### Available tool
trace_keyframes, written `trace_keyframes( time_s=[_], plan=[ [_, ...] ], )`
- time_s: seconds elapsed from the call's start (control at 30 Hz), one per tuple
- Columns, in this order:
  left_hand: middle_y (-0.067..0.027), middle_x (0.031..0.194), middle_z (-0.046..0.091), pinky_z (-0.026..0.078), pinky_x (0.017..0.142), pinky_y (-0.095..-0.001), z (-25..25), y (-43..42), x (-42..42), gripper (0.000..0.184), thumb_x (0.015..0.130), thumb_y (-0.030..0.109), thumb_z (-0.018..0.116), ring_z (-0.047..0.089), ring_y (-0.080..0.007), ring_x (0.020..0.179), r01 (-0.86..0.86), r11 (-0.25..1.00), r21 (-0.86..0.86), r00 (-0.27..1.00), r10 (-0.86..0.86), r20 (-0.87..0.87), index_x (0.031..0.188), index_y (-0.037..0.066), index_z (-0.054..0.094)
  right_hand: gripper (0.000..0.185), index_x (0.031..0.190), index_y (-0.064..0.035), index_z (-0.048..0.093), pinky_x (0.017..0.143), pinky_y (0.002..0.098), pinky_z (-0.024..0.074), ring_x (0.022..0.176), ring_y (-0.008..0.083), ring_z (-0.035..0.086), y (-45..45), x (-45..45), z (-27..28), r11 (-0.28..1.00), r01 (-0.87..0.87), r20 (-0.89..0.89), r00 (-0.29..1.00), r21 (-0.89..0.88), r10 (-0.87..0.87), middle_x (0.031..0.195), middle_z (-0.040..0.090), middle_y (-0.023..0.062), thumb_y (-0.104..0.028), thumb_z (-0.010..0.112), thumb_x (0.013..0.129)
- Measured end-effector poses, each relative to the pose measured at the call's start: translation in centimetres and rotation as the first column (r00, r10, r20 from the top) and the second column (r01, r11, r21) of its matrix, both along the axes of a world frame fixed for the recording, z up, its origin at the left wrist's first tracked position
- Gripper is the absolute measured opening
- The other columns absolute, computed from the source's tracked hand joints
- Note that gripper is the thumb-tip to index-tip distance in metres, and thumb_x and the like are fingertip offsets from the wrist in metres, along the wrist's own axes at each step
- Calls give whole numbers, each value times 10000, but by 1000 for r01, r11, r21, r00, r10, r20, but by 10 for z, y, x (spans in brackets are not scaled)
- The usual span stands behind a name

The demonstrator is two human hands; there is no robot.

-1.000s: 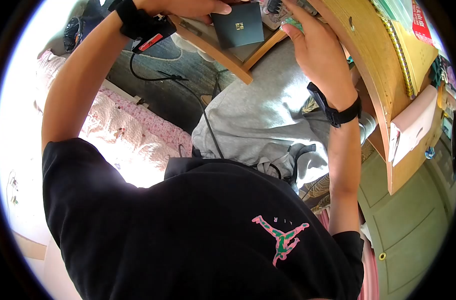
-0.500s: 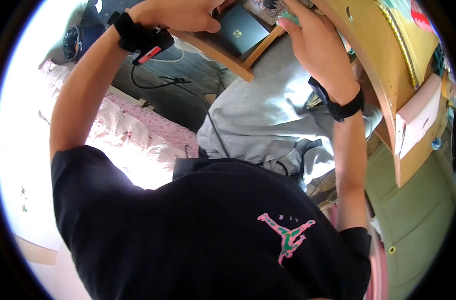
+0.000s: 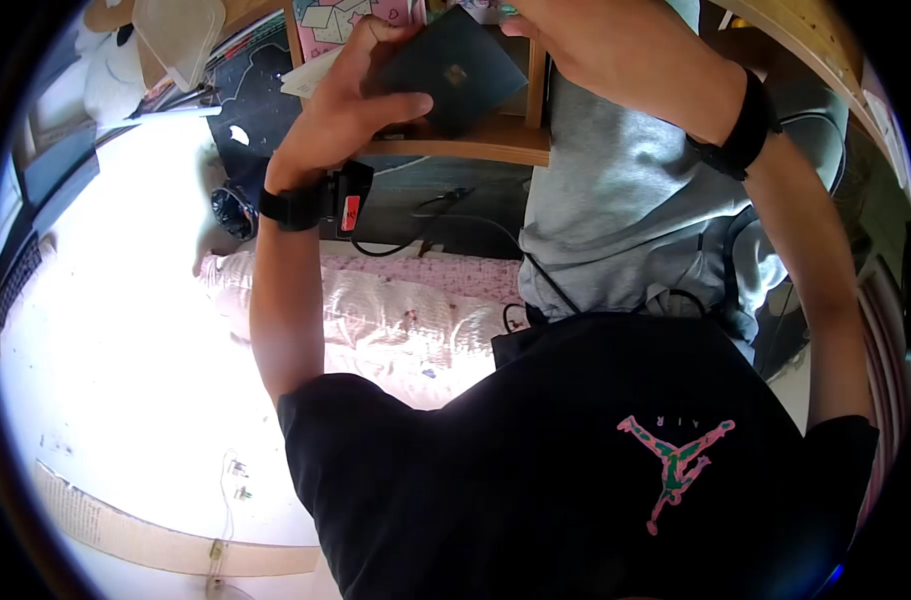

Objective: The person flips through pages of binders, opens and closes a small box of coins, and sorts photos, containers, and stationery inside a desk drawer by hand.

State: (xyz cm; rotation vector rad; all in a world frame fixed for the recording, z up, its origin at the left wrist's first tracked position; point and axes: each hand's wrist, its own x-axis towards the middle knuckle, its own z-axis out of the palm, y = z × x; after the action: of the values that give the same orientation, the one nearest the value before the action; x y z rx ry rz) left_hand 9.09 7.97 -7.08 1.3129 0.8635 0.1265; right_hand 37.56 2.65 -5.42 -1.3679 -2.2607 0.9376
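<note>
A dark square, flat box or card [image 3: 456,75] with a small gold emblem is held at its left side by my left hand [image 3: 351,100]. The thumb lies on its face and the other fingers are bent at its upper left edge. Below it runs the front rail of an open wooden drawer [image 3: 476,152]. My right hand [image 3: 606,55] is by the top edge, right of the square. Its fingertips are pressed together beside a small greenish thing, too cut off to name.
A pink illustrated box or book [image 3: 326,22] lies in the drawer at the top. A wooden desk edge [image 3: 801,35] curves at the upper right. A pink floral bed cover [image 3: 416,310] lies below the drawer. Black cables [image 3: 551,285] hang beside the grey trousers [image 3: 626,200].
The view has swung left. The dark square, lying in the drawer half a second ago with my left hand off it, is now lifted in my left hand. My right hand remains near the top edge.
</note>
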Motion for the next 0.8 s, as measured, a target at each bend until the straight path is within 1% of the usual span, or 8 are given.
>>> trace_keyframes(
  time_s=[0.33,0.4,0.43,0.47,0.53,0.57,0.6,0.8],
  plan=[
    [-98,1373,560,492,1022,-329,9,0,2,568,949,-2,649,574,-182,1207,-52,999,-17,998,51,-25,1465,63,420,346,1277,4,577,831,454,523,941,407,657,-8,-6,0,998,25,-37,999,60,-23,989,669,230,-49,581,935],
    [-59,1465,495,470,1009,-307,26,9,15,632,946,-29,667,541,-159,1230,25,980,-199,996,-42,-84,1519,54,411,364,1297,-5,573,830,450,523,939,409,655,-11,-5,0,999,28,-3,1000,46,-28,997,667,230,-57,585,937],
    [-59,1465,495,470,1009,-307,28,9,20,632,946,-29,667,541,-159,1230,-17,982,-186,998,6,-55,1519,54,411,385,1317,-20,571,838,448,522,951,409,652,-12,-3,2,999,49,41,998,2,-49,1004,667,230,-71,595,937],
    [-60,1473,493,457,1030,-311,28,11,22,633,964,-13,653,525,-157,1254,121,989,90,990,-113,-88,1538,54,395,405,1338,-35,568,845,447,521,963,409,649,-11,-2,3,997,69,86,994,-33,-66,1011,666,230,-86,605,937],
    [-75,1482,503,402,1094,-313,0,14,15,611,1014,48,611,463,-159,1332,116,948,296,993,-114,-23,1568,50,352,429,1371,-48,548,880,457,510,999,408,646,-12,4,0,999,50,129,990,-17,-48,1038,671,224,-121,615,953],
    [-81,1481,503,394,1101,-311,7,12,16,598,1028,70,597,466,-163,1329,36,996,88,999,-37,19,1568,46,343,455,1403,-60,528,914,467,499,1035,407,643,-9,3,-1,997,75,148,986,-20,-71,1065,675,218,-156,625,969],
    [-87,1480,504,385,1108,-309,13,11,17,585,1041,92,584,468,-168,1326,-61,991,-120,997,66,36,1567,42,333,250,1210,-35,651,721,445,502,808,388,672,3,-2,-6,1000,-5,14,1000,-4,5,872,696,205,-145,623,987],
    [-54,1294,568,400,1074,-313,-3,3,11,378,1061,172,581,509,-143,1227,-24,976,214,993,-1,117,1402,34,493,218,1168,-37,669,791,494,534,899,441,671,-2,2,-6,999,-38,41,998,-7,38,927,702,249,-136,620,979]
  ],
)
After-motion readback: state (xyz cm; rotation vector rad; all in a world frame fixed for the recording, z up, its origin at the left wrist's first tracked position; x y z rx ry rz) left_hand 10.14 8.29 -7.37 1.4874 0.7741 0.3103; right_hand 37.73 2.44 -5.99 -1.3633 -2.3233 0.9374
